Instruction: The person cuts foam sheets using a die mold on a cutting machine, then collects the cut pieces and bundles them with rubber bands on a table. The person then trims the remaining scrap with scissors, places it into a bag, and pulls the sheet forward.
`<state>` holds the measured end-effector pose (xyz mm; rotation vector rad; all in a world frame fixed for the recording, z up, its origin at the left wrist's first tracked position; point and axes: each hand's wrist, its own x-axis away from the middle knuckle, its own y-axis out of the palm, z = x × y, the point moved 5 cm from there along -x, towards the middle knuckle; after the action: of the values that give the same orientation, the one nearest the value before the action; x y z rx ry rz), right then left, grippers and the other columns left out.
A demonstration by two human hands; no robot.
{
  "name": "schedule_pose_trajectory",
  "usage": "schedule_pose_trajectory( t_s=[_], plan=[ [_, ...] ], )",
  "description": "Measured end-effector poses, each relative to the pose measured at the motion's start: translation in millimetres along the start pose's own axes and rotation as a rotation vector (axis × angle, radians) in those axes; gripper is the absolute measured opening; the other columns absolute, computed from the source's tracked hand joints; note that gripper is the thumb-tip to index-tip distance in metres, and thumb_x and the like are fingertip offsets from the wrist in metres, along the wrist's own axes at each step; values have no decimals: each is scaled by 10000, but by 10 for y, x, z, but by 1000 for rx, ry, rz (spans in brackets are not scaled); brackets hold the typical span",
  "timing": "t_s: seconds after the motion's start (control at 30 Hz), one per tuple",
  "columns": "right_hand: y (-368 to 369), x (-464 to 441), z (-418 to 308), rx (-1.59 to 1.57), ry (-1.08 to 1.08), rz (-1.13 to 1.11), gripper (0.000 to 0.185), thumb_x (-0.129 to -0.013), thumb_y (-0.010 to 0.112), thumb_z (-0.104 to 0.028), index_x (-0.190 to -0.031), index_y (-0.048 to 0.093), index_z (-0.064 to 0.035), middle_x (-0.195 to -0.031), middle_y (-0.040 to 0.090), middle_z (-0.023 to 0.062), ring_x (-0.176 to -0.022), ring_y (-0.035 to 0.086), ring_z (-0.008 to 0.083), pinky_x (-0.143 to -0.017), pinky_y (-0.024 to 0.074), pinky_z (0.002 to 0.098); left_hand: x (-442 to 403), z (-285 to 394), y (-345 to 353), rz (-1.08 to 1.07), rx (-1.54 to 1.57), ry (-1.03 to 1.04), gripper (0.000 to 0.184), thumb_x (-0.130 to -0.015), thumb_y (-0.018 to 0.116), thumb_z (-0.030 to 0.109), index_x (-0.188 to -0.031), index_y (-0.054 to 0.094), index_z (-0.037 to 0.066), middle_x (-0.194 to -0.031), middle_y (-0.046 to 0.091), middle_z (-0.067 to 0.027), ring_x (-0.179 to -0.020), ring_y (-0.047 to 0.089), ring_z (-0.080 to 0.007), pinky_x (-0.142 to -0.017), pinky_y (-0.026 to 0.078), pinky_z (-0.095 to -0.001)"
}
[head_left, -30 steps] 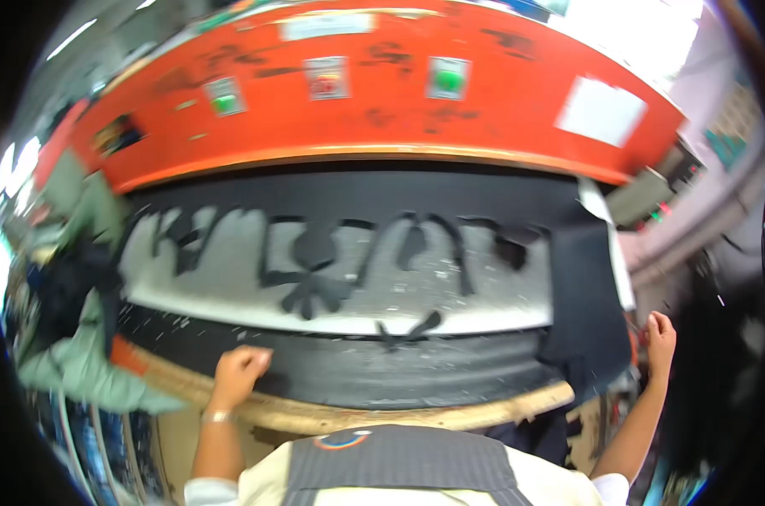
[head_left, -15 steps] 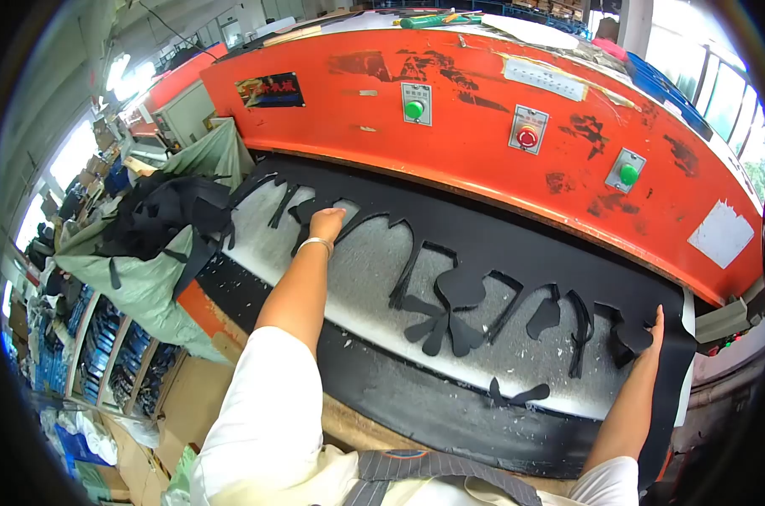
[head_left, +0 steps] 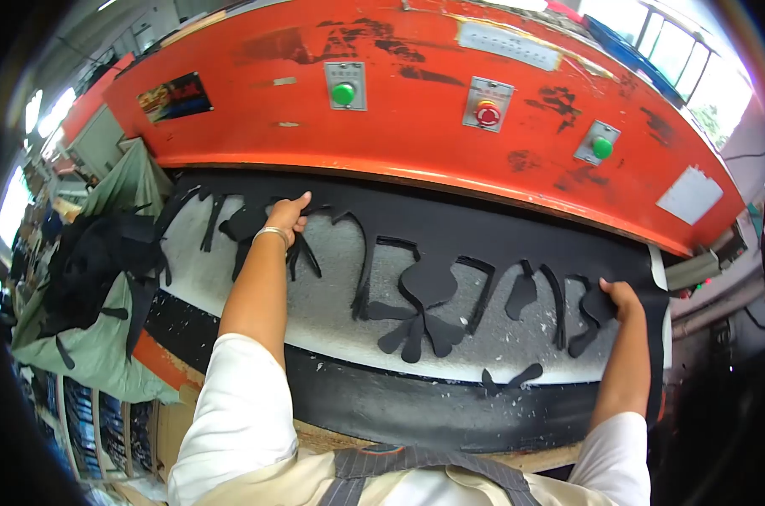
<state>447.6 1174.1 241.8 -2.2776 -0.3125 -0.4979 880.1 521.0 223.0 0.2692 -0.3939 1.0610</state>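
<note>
A black sheet (head_left: 517, 228) with shapes cut out of it lies across a pale, speckled cutting board (head_left: 323, 295). My left hand (head_left: 288, 218) is closed on the sheet's cut edge at the left, with dark strips hanging just below it. Over at the sheet's right end, my right hand (head_left: 622, 298) has its fingers bent around the black material; part of its grip is hidden. Between the hands lie a rounded cut piece (head_left: 429, 282), a petal-shaped cluster (head_left: 416, 329) and a small cut piece (head_left: 522, 297). Nearer me rests a forked scrap (head_left: 513, 379).
An orange machine beam (head_left: 264, 118) spans the far side, carrying green buttons (head_left: 343, 94) and a red button (head_left: 487, 114). A green sack (head_left: 87, 354) heaped with black scraps (head_left: 96, 261) stands at the left. A dark ledge (head_left: 382, 396) runs along the near side.
My view has turned, shifting the machine leftward and up in the picture. My right hand's fingers, straighter before, are now bent at the sheet. My left hand stays by the cut edge, thumb now extended.
</note>
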Motion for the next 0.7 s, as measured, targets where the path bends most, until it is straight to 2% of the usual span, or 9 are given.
schedule_pose_trajectory(
  t_s=[0.13,0.23,0.27,0.33,0.4,0.47,0.5,0.6,0.7],
  plan=[
    [-60,561,56,-20,126,220,531,-935,627,-380,-1229,579,60,-1084,666,164,-982,637,259,-853,488,365,401,-74,-63,-11,-19,60,321,-931,666,298,-873,471,50,-712,463,-36,-467,374,-89,-405,261,-239],
    [-277,751,627,-296,-1,-147,449,-947,602,-395,-1133,610,13,-1033,670,115,-922,645,206,-809,507,342,1180,-255,-302,-14,-132,67,331,-932,661,307,-847,453,64,-679,465,-17,-449,360,-82,-407,277,-251],
    [-386,976,771,-202,1,-32,483,-954,587,-407,-1202,591,8,-1093,669,108,-978,649,217,-849,508,344,1467,-364,-395,-5,-120,52,326,-929,664,294,-859,457,53,-673,462,-12,-443,354,-84,-413,296,-260],
    [-468,1200,1180,-288,-29,-105,553,-954,579,-435,-1286,548,7,-1171,656,99,-1031,645,220,-886,505,345,1914,-603,-591,6,-215,-43,309,-915,685,305,-897,516,47,-754,554,-39,-530,483,-100,-481,397,-256],
    [-411,1469,1199,-839,2,-206,608,-940,582,-485,-1330,526,-20,-1243,630,95,-1093,628,245,-970,479,383,1905,-884,-830,-24,-35,32,299,-904,701,306,-961,570,43,-882,625,-67,-753,599,-134,-657,493,-285],
    [-510,1233,1358,-1177,-152,-376,622,-916,608,-506,-1328,534,-46,-1258,623,97,-1110,618,263,-979,476,401,2010,-828,-753,-119,269,45,315,-903,699,290,-1078,606,46,-1064,648,-66,-1024,606,-216,-928,475,-374],
    [-538,1126,1423,-1215,-185,-64,652,-884,633,-544,-1300,548,-49,-1230,635,95,-1078,625,274,-944,493,413,2047,-799,-717,-74,387,11,351,-901,698,292,-1124,601,39,-1100,646,-76,-1041,607,-228,-953,468,-385],
    [-485,940,1549,-1290,-148,-66,631,-861,665,-541,-1274,572,-74,-1242,626,84,-1091,614,271,-948,490,415,1927,-824,-772,-190,587,17,429,-900,698,284,-1216,586,15,-1209,635,-111,-1123,596,-264,-1011,445,-413],
    [-566,927,1363,-1278,-160,74,551,-845,712,-475,-1228,613,-91,-1211,642,58,-1081,615,248,-937,493,406,1840,-685,-754,116,146,162,477,-873,738,249,-1211,581,-48,-1250,610,-154,-1160,578,-269,-1015,434,-414]
  ],
)
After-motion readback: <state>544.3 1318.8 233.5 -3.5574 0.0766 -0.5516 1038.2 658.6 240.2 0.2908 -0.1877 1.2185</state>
